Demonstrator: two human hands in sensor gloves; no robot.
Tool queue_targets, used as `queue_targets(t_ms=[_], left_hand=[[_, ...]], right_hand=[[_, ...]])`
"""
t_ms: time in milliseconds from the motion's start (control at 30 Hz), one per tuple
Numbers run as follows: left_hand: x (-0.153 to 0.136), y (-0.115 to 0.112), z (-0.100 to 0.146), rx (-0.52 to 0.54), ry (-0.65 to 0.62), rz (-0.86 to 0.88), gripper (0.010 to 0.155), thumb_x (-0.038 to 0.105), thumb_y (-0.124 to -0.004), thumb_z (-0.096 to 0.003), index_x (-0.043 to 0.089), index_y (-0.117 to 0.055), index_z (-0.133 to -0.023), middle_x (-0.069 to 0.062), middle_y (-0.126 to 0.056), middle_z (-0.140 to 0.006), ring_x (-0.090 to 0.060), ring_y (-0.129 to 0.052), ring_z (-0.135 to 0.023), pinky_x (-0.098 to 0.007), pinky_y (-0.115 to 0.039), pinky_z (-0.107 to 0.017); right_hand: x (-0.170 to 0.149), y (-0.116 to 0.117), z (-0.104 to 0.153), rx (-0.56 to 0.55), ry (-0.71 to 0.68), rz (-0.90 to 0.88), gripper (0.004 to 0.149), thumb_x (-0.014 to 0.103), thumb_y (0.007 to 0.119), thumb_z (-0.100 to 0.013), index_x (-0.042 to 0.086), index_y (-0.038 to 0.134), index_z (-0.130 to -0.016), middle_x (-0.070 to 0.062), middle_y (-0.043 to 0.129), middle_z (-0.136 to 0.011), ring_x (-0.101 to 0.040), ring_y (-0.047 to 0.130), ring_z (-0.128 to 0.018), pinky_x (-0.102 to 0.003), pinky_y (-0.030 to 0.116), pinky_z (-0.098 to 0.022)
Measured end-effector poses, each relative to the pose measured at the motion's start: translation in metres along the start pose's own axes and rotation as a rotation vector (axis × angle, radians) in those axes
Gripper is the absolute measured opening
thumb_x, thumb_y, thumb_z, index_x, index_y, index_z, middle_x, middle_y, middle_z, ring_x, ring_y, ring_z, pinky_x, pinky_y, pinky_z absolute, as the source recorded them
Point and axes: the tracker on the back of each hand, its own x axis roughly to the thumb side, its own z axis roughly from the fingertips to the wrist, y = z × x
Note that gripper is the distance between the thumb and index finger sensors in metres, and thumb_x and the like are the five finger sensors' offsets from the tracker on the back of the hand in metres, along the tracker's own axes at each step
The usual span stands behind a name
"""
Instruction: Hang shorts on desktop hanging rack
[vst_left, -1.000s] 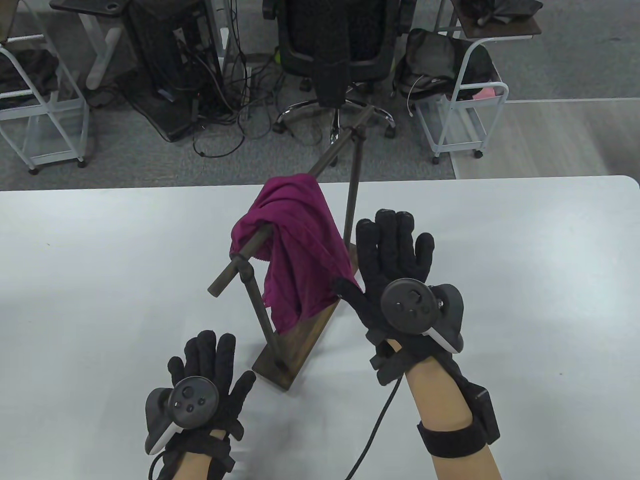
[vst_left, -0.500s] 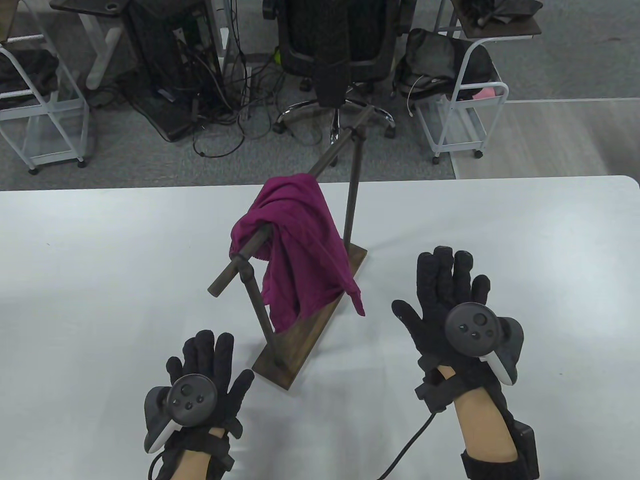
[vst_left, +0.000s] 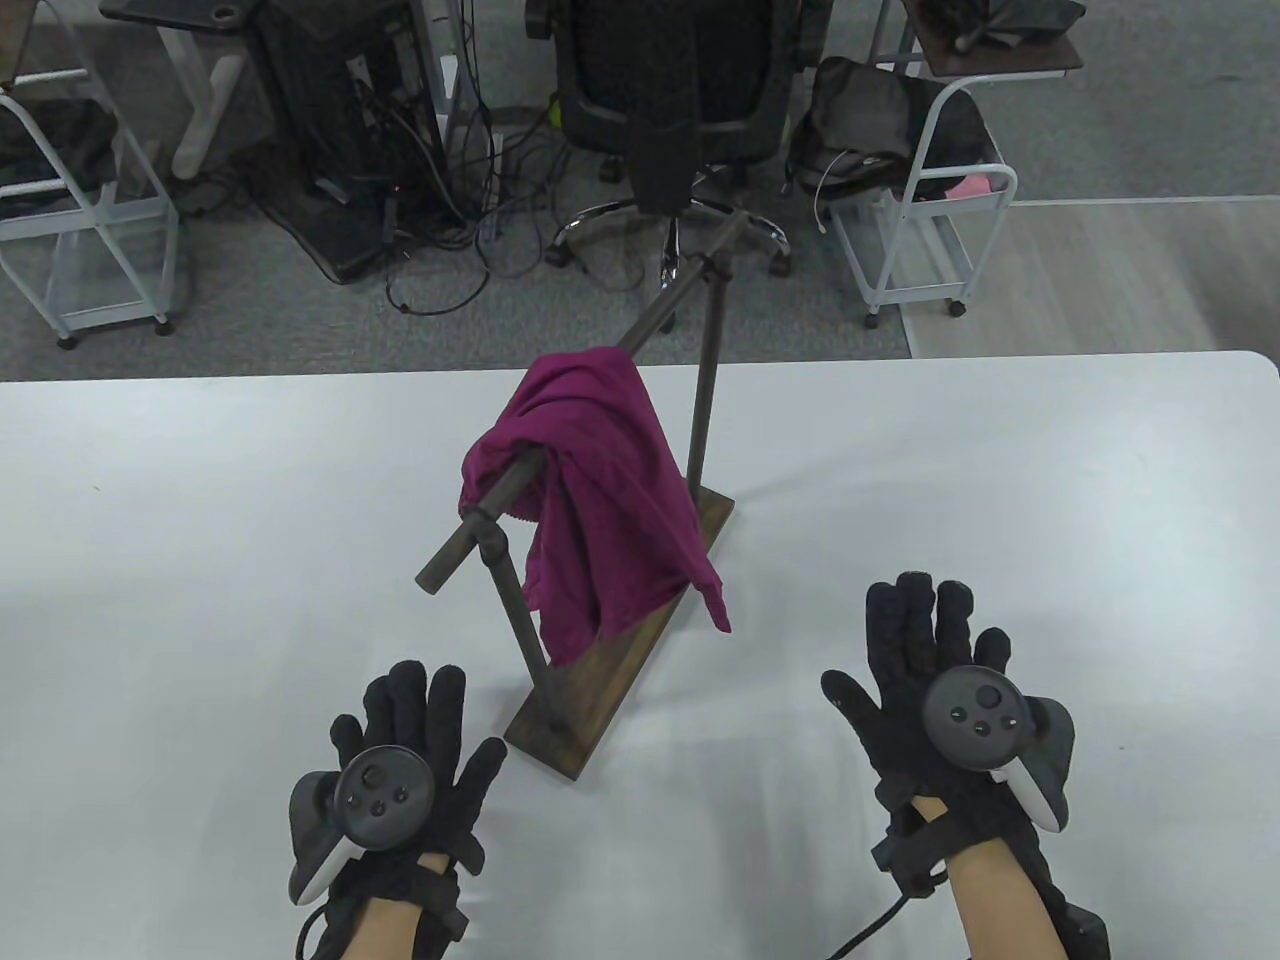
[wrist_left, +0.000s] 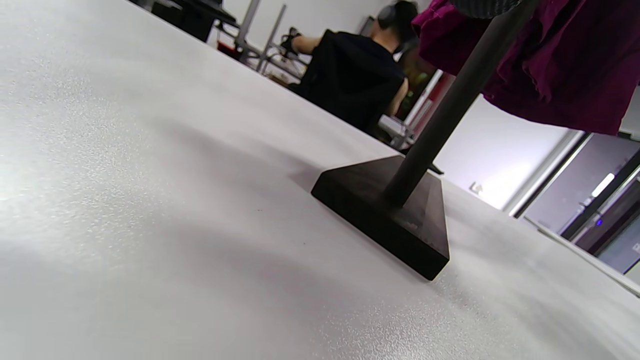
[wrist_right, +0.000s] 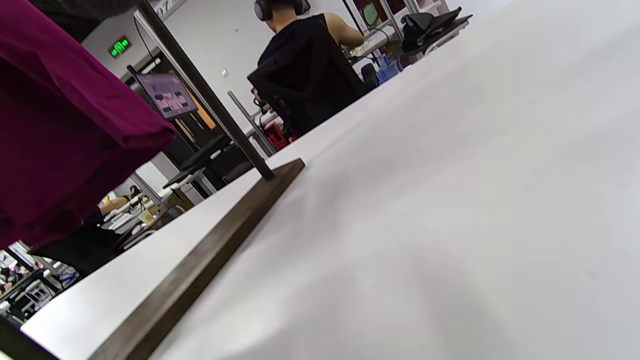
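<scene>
Magenta shorts hang draped over the dark crossbar of the desktop rack, which stands on a brown wooden base in the middle of the white table. My left hand lies open and flat on the table just left of the base's near end. My right hand lies open and flat on the table to the right of the rack, apart from the shorts. The shorts and base show in the left wrist view; the shorts and base also show in the right wrist view. Both hands are empty.
The white table stretches left and right of the rack. Beyond its far edge stand an office chair, white wire carts and cables on the floor.
My right hand has let go of the shorts' hanging corner and drawn back toward me and to the right, down onto the table. The left hand has stayed put.
</scene>
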Motion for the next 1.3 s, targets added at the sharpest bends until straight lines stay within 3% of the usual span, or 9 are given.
queue_targets(t_ms=[333, 633, 1300], left_hand=[[0.000, 0.000, 0.000, -0.001, 0.007, -0.009, 0.079, 0.057, -0.051, -0.0612, 0.012, -0.018, -0.117, -0.026, -0.001, -0.115, -0.056, -0.006, -0.108, -0.080, -0.003, -0.067], [0.001, 0.001, -0.001, -0.003, 0.004, -0.001, 0.078, 0.057, -0.051, -0.0612, 0.013, -0.018, -0.117, -0.026, -0.001, -0.115, -0.056, -0.006, -0.108, -0.080, -0.003, -0.066], [-0.001, 0.004, 0.001, 0.010, 0.010, 0.012, 0.079, 0.056, -0.052, -0.0612, 0.012, -0.018, -0.117, -0.027, -0.001, -0.115, -0.056, -0.006, -0.107, -0.080, -0.003, -0.066]], right_hand=[[-0.015, 0.018, 0.016, 0.008, 0.028, 0.025, 0.078, 0.068, 0.052, -0.054, 0.042, 0.001, -0.107, 0.016, -0.015, -0.118, -0.016, -0.026, -0.109, -0.056, -0.022, -0.072], [-0.021, 0.033, 0.016, 0.111, 0.100, 0.105, 0.080, 0.069, 0.050, -0.052, 0.046, -0.009, -0.101, 0.010, -0.026, -0.113, -0.018, -0.031, -0.105, -0.056, -0.023, -0.070], [-0.016, 0.042, 0.019, 0.158, 0.127, 0.202, 0.082, 0.068, 0.050, -0.052, 0.044, -0.014, -0.098, 0.007, -0.028, -0.111, -0.021, -0.032, -0.103, -0.058, -0.024, -0.068]])
